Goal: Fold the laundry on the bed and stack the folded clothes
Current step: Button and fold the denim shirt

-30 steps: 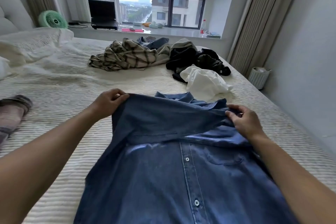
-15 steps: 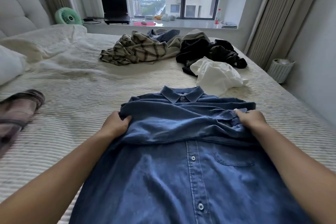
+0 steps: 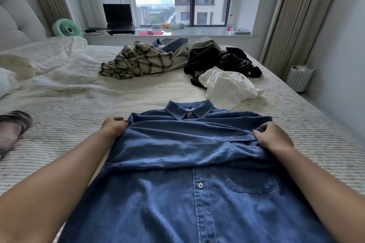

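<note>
The left hand (image 3: 113, 129) pinches the left edge of a folded-over band of the blue denim shirt (image 3: 189, 193), and the right hand (image 3: 273, 137) grips the same band at its right edge, fingers curled into the cloth. Between and below the hands the shirt lies button-side up on the ribbed bed cover (image 3: 79, 124), collar just beyond them. Farther beyond lie a white garment (image 3: 229, 87), black clothes (image 3: 217, 59) and a plaid shirt (image 3: 142, 61); far left of the left hand lies what may be a folded plaid garment (image 3: 11, 130).
</note>
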